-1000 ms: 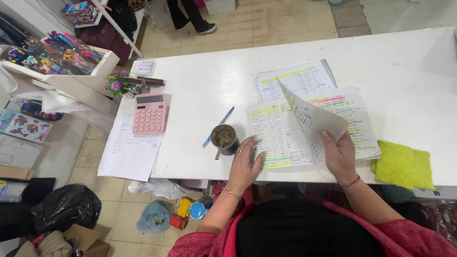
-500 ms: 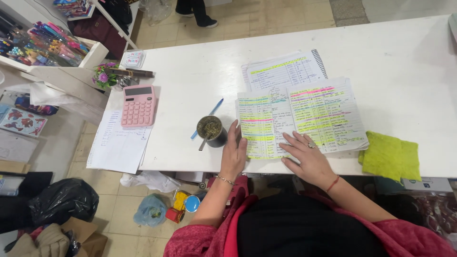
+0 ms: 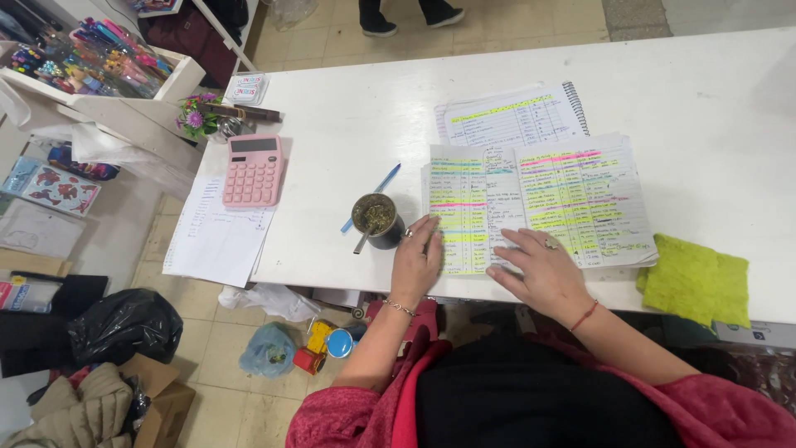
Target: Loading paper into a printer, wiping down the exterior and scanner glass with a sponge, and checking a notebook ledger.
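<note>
My left hand [image 3: 417,264] lies flat, fingers spread, on the lower left corner of the open notebook [image 3: 535,199], and my right hand [image 3: 541,270] presses palm-down on the bottom of its middle pages. Neither hand grips anything; both just rest open on the paper. The notebook lies open at the near edge of the white surface [image 3: 713,91], its lined pages streaked with yellow, pink and green highlighter.

I judge the pages light, thin and floppy, easy to crease or tear, so a single sheet is best lifted by a free corner or outer edge with fingertips, while the whole stack wants a flat hand beneath it.

A second, spiral-bound notebook [image 3: 514,114] sits just behind, partly tucked under the open one. A dark cup [image 3: 377,221] with a metal straw stands just beside my left hand, close enough to knock over onto the paper. A blue pen [image 3: 372,196] lies behind the cup, a pink calculator [image 3: 253,170] further left on a loose sheet [image 3: 211,241] hanging over the edge, and a green cloth [image 3: 695,280] lies to my right.
</note>
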